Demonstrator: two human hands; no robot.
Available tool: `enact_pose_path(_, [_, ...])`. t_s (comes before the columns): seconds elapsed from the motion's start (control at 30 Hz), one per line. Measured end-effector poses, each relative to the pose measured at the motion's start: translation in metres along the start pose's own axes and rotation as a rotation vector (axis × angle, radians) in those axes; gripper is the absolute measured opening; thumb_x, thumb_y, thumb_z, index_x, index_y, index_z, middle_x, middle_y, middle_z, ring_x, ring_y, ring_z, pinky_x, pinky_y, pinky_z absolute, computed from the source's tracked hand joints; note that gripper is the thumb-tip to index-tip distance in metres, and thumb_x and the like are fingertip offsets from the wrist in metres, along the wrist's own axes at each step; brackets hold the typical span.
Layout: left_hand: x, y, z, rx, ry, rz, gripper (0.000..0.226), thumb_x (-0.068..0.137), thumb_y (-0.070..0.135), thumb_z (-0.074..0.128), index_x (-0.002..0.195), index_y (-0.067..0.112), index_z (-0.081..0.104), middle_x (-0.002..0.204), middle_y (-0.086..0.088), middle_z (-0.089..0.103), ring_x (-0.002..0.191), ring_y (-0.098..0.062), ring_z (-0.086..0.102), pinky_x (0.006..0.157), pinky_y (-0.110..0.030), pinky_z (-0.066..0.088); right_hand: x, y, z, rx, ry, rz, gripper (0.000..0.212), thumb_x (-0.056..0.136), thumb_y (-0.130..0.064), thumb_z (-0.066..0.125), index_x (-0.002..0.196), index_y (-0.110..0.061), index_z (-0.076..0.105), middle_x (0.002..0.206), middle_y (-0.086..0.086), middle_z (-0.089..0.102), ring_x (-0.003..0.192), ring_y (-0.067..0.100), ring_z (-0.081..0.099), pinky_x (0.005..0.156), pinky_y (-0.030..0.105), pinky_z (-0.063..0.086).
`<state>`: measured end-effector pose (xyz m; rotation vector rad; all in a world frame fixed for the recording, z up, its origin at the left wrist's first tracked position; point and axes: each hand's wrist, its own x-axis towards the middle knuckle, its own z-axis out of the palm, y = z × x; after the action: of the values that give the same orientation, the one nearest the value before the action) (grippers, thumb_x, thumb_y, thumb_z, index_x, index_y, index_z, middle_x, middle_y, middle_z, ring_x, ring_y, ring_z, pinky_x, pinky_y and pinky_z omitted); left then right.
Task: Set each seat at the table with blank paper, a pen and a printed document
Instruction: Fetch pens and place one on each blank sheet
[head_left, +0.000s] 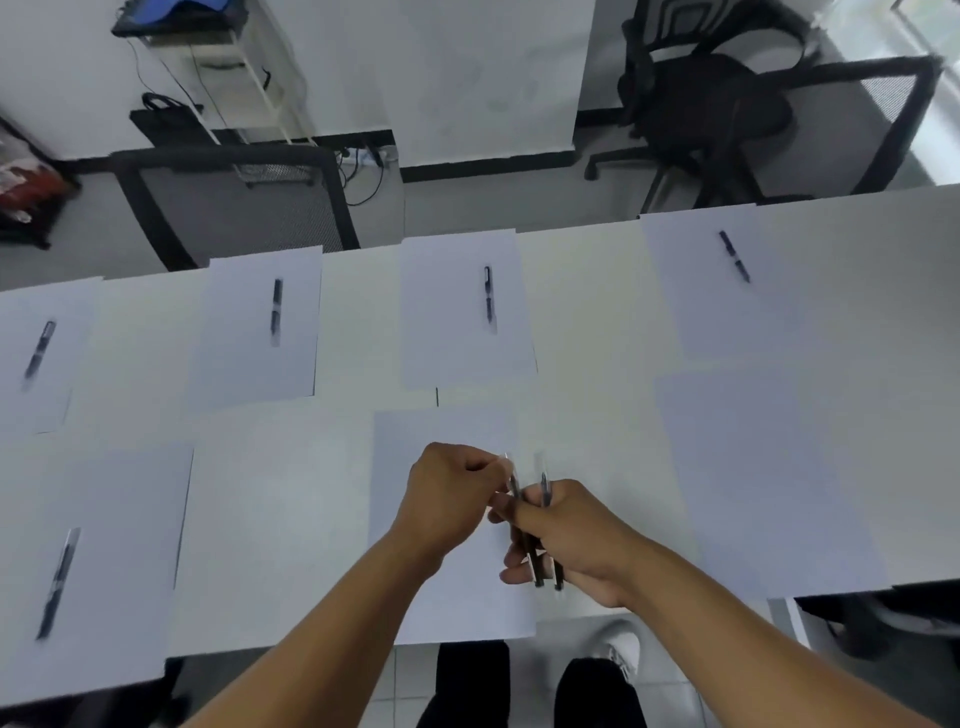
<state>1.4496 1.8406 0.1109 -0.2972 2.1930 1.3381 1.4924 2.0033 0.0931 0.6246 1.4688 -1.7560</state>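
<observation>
Head view, looking down on a white counter (587, 322) set w/ blank sheets. Far row, L to R: sheet w/ pen at far left edge (39, 353), sheet w/ pen (276, 312), sheet w/ pen (489, 299), sheet w/ pen (734, 255); each pen lies on top of its sheet, roughly lengthwise. Near row: left sheet (104, 561) carries a pen (58, 584); centre sheet (441, 519) lies under both hands, bare of any pen resting on it; right sheet (753, 478) also bare.

Right hand (576, 540) is clenched round a small bundle of pens (540, 540), approx. two visible, tips pointing away from the person, caps toward the body. Left hand (447, 493) pinches the upper end of one pen of that bundle w/ thumb and fingertips; the hands touch at the bundle, held just above the centre sheet.

Beyond the counter: a mesh-back chair (234, 202) at left, a black office chair (711, 114) at right, a white wall panel between. No printed doc. can be made out; motion blur softens detail.
</observation>
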Motion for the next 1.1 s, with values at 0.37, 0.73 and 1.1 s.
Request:
enact_pose_path(0.37, [0.044,-0.048,-0.056,0.141,0.120,-0.231,0.032,0.096,0.023,0.071,0.067,0.012,0.080,0.068,0.000,0.079,0.067,-0.017,0.075,0.066,-0.029,0.051,0.053,0.012,0.021,-0.047,0.012,0.116,0.031,0.108,-0.025,0.064,0.111,0.005,0.071,0.091,0.017,0.067,0.087,0.026,0.075,0.087,0.049,0.068])
enact_pose_path(0.73, [0.063,-0.090,-0.062,0.344,0.123,-0.373,0.022,0.092,0.021,0.070,0.077,0.008,0.080,0.079,-0.010,0.081,0.061,-0.026,0.064,0.059,-0.028,0.047,0.063,0.020,0.042,-0.088,-0.015,0.154,0.033,0.107,-0.020,0.061,0.111,0.012,0.065,0.093,0.015,0.064,0.083,0.024,0.070,0.086,0.050,0.068])
enact_pose_path(1.1, [0.062,-0.103,-0.063,0.344,0.138,-0.355,0.022,0.093,0.027,0.075,0.075,0.016,0.074,0.077,-0.002,0.079,0.065,-0.023,0.064,0.058,-0.028,0.043,0.053,0.025,0.043,-0.081,0.015,0.152,0.036,0.106,-0.021,0.063,0.112,0.014,0.064,0.091,0.017,0.064,0.085,0.026,0.074,0.086,0.049,0.068])
